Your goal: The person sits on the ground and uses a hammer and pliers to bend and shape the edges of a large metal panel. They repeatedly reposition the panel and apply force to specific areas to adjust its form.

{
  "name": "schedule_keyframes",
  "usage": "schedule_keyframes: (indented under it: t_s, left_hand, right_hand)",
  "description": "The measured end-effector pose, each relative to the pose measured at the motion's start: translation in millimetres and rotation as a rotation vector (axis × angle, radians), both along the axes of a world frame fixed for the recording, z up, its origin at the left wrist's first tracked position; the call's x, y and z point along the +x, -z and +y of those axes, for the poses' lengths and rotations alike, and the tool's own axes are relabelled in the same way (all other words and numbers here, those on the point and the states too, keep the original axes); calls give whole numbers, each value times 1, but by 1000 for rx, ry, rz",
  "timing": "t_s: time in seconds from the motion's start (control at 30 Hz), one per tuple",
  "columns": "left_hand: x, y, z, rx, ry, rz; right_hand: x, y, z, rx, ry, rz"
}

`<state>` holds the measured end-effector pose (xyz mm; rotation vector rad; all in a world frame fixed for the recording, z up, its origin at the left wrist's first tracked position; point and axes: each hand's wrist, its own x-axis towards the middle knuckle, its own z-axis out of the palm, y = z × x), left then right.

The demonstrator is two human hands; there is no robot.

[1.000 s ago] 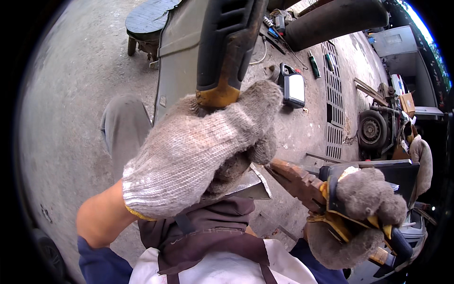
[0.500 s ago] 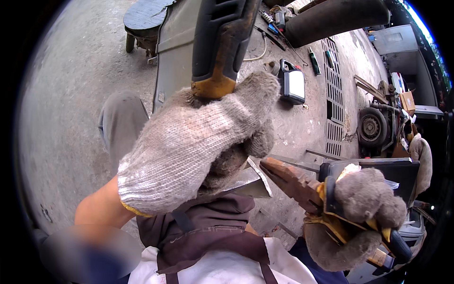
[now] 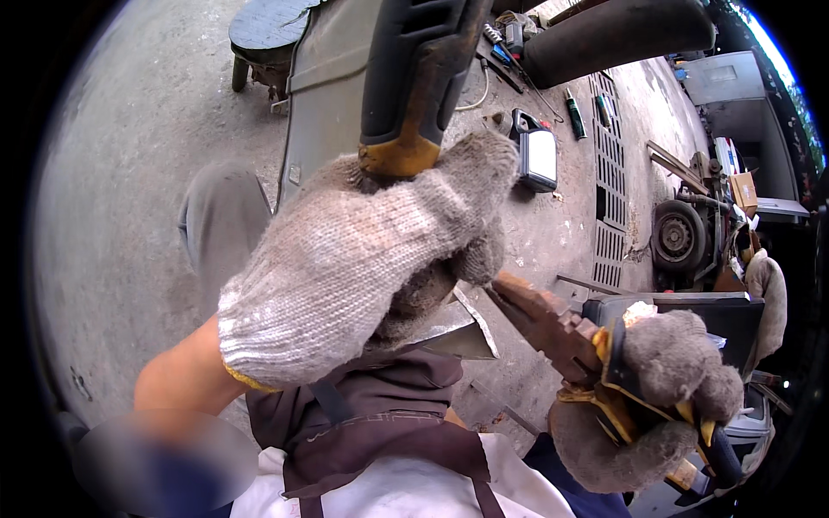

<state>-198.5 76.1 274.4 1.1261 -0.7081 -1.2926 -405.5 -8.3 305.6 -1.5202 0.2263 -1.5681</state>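
My left hand [image 3: 354, 259], in a dirty white knitted glove, is closed around a black-and-yellow power tool [image 3: 423, 86] with vent slots. The tool's body rises beyond my fist; its working end is hidden. At lower right my gloved right hand [image 3: 652, 397] is closed on pliers [image 3: 553, 328] with rusty jaws and yellow-and-black handles. The jaw tips point at the fingers of my left glove, close to or against them; whether they pinch anything is hidden. Below my left hand shows a bent piece of sheet metal [image 3: 462, 337].
A white-labelled black container [image 3: 537, 155] stands on the concrete floor beside a drain grate [image 3: 610, 190]. Tubes and hand tools lie farther off. A round stool [image 3: 269, 30] is at far left. To the right are a wheel [image 3: 680, 235] and a dark case [image 3: 725, 324].
The plier jaws have tilted up slightly, nearer to my left fingers. The power tool and left hand have shifted a little to the right. Both grips stay closed.
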Motion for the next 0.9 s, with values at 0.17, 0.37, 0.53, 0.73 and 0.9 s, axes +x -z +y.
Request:
schedule_keyframes:
  t_s: [0.17, 0.37, 0.53, 0.73, 0.9]
  left_hand:
    - [0, 9, -2, 14, -10, 63]
    - [3, -6, 1, 73, -29, 103]
    - [6, 0, -6, 90, -2, 195]
    - [1, 5, -11, 123, 25, 281]
    - [0, -24, -12, 387, -46, 135]
  right_hand:
    - [-8, 0, -2, -26, -156, 600]
    - [16, 7, 3, -72, -96, 235]
    - [-6, 0, -1, -137, -90, 354]
    - [-15, -1, 8, -23, -3, 492]
    - [-21, -8, -4, -71, -36, 263]
